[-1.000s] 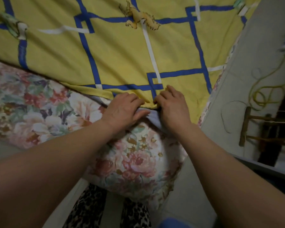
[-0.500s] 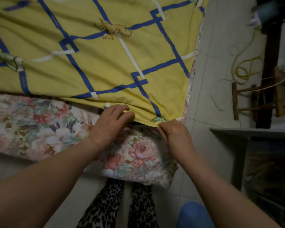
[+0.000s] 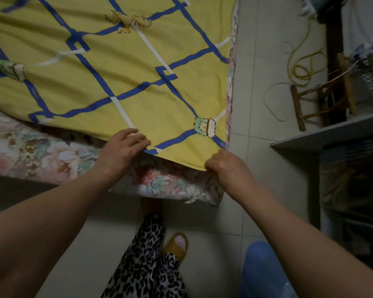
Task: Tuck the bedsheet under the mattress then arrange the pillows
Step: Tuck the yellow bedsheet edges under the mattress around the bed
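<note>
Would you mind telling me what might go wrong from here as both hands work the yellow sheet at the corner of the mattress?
1. The right hand grips the yellow sheet at its very corner; a hard pull may drag it off the far side.
2. The left hand only pinches the edge, so it could slip over the floral mattress.
3. The yellow cord loops on the floor nearby, a possible trip hazard.

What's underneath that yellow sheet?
Under the yellow sheet a floral mattress shows along the near side and corner. The mattress top is covered, so nothing else there can be seen.
</note>
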